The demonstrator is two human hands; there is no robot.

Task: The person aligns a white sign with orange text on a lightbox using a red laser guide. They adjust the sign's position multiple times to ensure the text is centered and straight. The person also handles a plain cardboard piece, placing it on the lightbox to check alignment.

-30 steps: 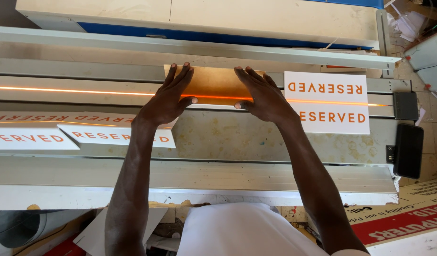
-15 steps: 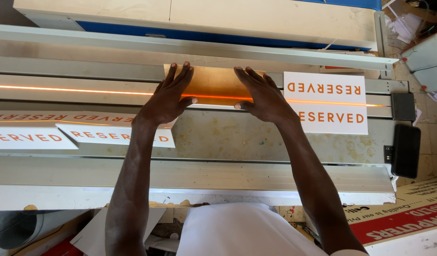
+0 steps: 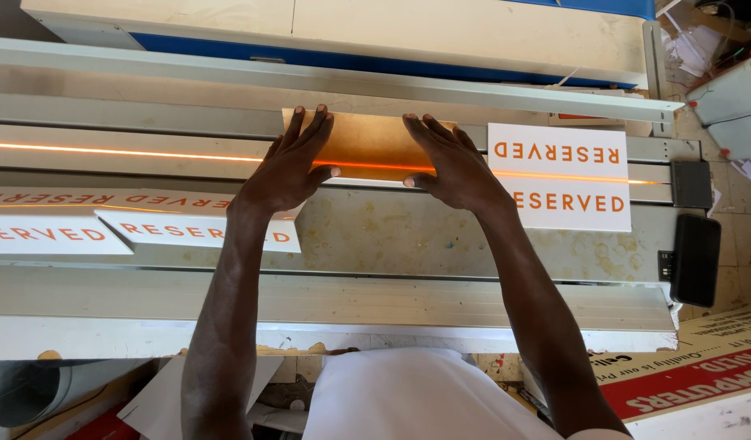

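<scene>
A brown flat sheet (image 3: 367,143) lies across a glowing orange heating line (image 3: 107,151) on a long metal bench (image 3: 441,244). My left hand (image 3: 290,167) rests flat on the sheet's left part, fingers spread. My right hand (image 3: 445,159) presses flat on its right part. Both palms hold the sheet down; neither hand grips it.
A white flat sign with orange lettering (image 3: 564,175) lies on the bench right of my hands. Folded white signs (image 3: 196,228) lie at the left. A black phone (image 3: 696,259) sits at the bench's right end. Cardboard boxes (image 3: 693,375) stand lower right.
</scene>
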